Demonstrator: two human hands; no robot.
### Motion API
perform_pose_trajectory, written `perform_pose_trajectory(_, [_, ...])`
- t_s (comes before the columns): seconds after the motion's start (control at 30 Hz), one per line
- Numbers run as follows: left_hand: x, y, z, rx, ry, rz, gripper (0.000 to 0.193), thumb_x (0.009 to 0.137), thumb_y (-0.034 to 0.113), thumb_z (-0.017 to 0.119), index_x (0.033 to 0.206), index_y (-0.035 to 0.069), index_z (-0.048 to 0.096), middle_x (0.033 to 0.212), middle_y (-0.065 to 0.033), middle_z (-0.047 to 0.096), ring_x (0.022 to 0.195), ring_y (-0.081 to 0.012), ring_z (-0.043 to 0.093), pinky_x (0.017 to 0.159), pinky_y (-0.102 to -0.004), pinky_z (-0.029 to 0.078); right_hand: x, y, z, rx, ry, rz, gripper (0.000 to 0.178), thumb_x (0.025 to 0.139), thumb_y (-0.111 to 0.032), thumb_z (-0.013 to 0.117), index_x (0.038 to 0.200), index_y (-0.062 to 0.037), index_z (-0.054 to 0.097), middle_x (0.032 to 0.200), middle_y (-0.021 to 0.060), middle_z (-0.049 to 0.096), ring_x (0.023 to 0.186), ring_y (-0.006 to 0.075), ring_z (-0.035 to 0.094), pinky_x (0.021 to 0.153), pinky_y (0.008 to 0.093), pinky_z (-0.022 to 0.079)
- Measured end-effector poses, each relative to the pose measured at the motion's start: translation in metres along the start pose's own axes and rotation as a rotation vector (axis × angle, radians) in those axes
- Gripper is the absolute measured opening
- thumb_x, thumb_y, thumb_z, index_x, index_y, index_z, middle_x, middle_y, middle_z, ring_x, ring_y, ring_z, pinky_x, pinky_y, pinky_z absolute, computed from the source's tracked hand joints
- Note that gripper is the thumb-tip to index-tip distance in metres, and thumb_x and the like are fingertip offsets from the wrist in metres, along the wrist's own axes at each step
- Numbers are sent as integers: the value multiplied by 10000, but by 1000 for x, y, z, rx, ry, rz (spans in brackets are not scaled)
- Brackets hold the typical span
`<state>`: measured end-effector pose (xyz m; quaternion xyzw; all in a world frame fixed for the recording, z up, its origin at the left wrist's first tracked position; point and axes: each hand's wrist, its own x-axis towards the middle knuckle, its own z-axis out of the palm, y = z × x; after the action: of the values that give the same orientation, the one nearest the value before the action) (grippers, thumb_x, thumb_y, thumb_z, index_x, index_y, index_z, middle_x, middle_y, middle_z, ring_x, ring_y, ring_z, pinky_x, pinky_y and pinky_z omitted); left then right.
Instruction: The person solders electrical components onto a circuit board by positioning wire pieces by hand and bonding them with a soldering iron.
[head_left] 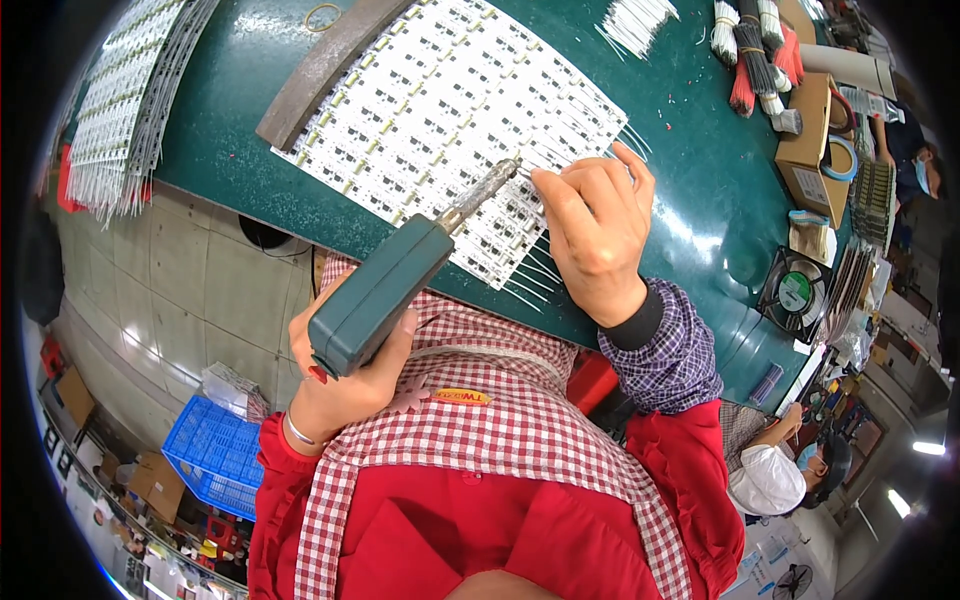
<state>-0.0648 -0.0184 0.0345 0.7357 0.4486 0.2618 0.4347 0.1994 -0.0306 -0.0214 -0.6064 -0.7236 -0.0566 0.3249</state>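
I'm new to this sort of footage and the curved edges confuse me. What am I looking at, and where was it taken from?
There is no machine arm here: these are a person's own bare hands. The one picture comes from a wide fisheye camera worn on the head, looking down, which is why straight edges bend.

The left hand holds a green gun-shaped tool with a metal tip, perhaps a soldering gun. The right hand is close to that tip, over the wired edge of a white circuit-board sheet; whether it pinches a wire is hard to tell.

The sheet lies on a green tabletop, with a dark bar along its far-left edge. Bundled wires and a cardboard box sit towards the right.
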Motion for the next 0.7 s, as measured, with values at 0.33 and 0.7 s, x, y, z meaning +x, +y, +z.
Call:
perform_pose_trajectory(0.33, [-12, -12, 1, 106, 31, 125, 193, 768, 27, 778, 949, -32, 748, 905, -136, 739, 746, -289, 708, 682, -377, 581, 1, -1, 0, -10, 5, 9, 337, 664, 56, 782, 964, -91, 733, 798, 12, 590, 837, 206, 629, 964, 486, 477])
perform_pose_trajectory(0.7, [-8, -4, -1, 70, 40, 65, 200, 751, -8, 769, 943, -59, 740, 927, -164, 740, 786, -292, 723, 698, -354, 580, -3, -3, 3, 33, 23, -10, 248, 730, 0, 706, 962, -86, 692, 781, 20, 537, 826, 209, 605, 1005, 520, 428])
